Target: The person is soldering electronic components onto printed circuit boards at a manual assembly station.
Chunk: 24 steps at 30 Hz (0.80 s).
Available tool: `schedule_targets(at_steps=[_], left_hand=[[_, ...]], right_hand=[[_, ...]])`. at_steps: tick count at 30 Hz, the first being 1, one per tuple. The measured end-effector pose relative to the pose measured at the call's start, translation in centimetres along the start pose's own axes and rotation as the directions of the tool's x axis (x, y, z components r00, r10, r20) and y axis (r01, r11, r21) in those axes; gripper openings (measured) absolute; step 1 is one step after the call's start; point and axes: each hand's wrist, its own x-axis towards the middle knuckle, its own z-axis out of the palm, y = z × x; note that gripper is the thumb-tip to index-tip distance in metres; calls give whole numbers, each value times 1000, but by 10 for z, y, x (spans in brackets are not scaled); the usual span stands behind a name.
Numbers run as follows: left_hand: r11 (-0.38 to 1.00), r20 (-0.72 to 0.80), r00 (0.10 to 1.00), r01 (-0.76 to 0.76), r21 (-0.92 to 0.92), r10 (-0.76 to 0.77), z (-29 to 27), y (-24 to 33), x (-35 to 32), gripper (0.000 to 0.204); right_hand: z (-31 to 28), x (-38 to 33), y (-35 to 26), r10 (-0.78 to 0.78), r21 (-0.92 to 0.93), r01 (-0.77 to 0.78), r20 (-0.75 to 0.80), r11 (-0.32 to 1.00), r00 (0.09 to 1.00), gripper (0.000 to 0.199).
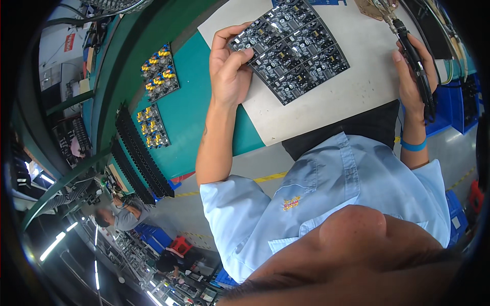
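My left hand (pixel 230 71) grips the left edge of a black circuit board panel (pixel 293 51), thumb on its face and fingers behind. The panel is tilted above the pale mat and carries several repeated sections of small parts. Over at the right, my right hand (pixel 410 92) is closed around the black handle of what looks like a soldering iron (pixel 410 48). Its metal front end points up and left, at a brownish piece (pixel 365 9) by the top edge. The iron is apart from the panel.
A pale mat (pixel 270 122) lies on the green bench top (pixel 191 81). To the left are two boards with yellow parts (pixel 161 74) (pixel 152 126) and black slotted racks (pixel 143 153). Cables and blue bins (pixel 444 115) stand at right. Another person (pixel 125 217) sits farther off.
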Motion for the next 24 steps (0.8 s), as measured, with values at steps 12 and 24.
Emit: schedule_targets(at_steps=[12, 24], left_hand=[[998, 15, 999, -29, 48, 28, 0, 0, -2, 53], [1000, 55, 998, -29, -6, 29, 0, 0, -2, 54]], right_hand=[[-1, -1, -2, 4, -19, -4, 13, 1000, 1000, 44], [-2, -1, 0, 6, -18, -6, -1, 1000, 1000, 44]])
